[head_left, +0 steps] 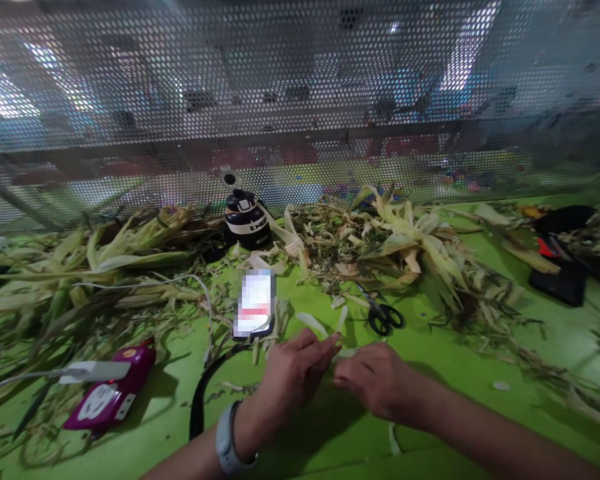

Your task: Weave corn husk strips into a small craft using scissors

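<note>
Both hands meet over the green table [430, 347] near its front edge. My left hand [293, 377], with a grey watch on the wrist, pinches a thin pale strip of corn husk [344, 351] between thumb and fingers. My right hand [375, 383] is closed on the same strip from the other side. Loose pale husk strips [313, 323] lie just beyond the fingers. Black-handled scissors [383, 313] rest on the table a little past my right hand.
Heaps of corn husks [410, 247] and green leaves [95, 267] cover the back of the table. A phone [254, 303], a black bottle [247, 219], a magenta device [113, 393] with a white cable, and a black strap [200, 400] lie around. Perforated metal screen [300, 100] stands behind.
</note>
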A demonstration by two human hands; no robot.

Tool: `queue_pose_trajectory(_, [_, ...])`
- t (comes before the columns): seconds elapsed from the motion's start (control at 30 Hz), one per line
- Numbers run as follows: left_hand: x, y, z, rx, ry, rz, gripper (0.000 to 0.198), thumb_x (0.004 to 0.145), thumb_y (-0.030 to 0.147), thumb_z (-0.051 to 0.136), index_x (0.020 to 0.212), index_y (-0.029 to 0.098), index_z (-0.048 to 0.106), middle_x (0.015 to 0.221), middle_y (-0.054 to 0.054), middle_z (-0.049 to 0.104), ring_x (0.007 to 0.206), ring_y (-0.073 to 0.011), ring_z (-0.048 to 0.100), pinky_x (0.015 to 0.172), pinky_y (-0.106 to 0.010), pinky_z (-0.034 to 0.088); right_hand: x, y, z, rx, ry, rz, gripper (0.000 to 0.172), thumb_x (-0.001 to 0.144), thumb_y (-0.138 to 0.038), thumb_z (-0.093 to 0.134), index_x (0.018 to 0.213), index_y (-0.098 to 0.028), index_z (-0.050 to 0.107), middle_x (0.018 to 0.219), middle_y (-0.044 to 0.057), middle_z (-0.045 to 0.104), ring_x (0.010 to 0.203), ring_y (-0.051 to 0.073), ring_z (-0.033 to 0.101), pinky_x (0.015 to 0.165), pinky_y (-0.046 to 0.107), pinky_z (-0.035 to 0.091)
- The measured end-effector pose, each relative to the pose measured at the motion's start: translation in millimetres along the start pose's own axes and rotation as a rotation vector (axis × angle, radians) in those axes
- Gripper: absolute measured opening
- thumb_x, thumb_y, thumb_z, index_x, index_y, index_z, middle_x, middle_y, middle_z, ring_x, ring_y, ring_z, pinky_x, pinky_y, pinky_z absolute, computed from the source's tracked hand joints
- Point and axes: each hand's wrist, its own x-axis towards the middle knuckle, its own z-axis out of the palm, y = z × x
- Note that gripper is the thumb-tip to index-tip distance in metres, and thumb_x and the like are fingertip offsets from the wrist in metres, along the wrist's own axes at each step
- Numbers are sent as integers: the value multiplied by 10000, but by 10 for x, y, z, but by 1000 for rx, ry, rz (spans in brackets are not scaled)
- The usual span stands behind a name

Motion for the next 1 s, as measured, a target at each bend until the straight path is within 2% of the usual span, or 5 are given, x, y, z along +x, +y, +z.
queue_pose_trajectory(0.23, [77, 130, -3, -182, 212, 6, 176, 847, 229, 607, 803, 151, 759, 559, -29, 620, 503, -100, 534, 464, -170, 391, -7, -94, 90, 829, 159, 599, 236, 947, -420, 443, 857, -205, 480, 578, -70, 430, 446, 69, 373, 411, 178, 279])
queue_pose_trajectory(0.4, [78, 140, -14, -342, 213, -95, 204, 823, 261, 639, 682, 160, 747, 534, -20, 604, 495, -100, 519, 466, -180, 394, 9, -86, 168, 1299, 228, 826, 284, 895, -491, 514, 837, -227, 426, 385, -155, 296, 275, 43, 202, 285, 142, 168])
queue_pose_trajectory(0.67, [72, 72, 53, -534, 24, -216, 127, 724, 297, 739, 702, 175, 770, 528, -4, 574, 497, -88, 486, 472, -187, 362, 38, -13, 185, 1344, 247, 897, 333, 765, -446, 699, 751, -181, 499, 549, -73, 562, 351, 18, 315, 339, 145, 184])
queue_pose_trajectory(0.83, [66, 92, 64, -737, -11, -388, 249, 709, 393, 729, 665, 148, 729, 517, 11, 533, 482, -81, 443, 471, -195, 364, 45, -6, 165, 1286, 247, 843, 326, 724, -419, 745, 722, -151, 560, 551, -64, 528, 425, 33, 358, 387, 155, 234])
queue_pose_trajectory(1.0, [121, 87, -51, -875, 60, -442, 131, 718, 300, 737, 699, 177, 695, 1027, -70, 616, 887, -184, 596, 689, -264, 491, 61, 70, 45, 1218, 110, 864, 344, 813, -468, 642, 981, -178, 567, 503, -106, 459, 333, 30, 268, 322, 158, 177])
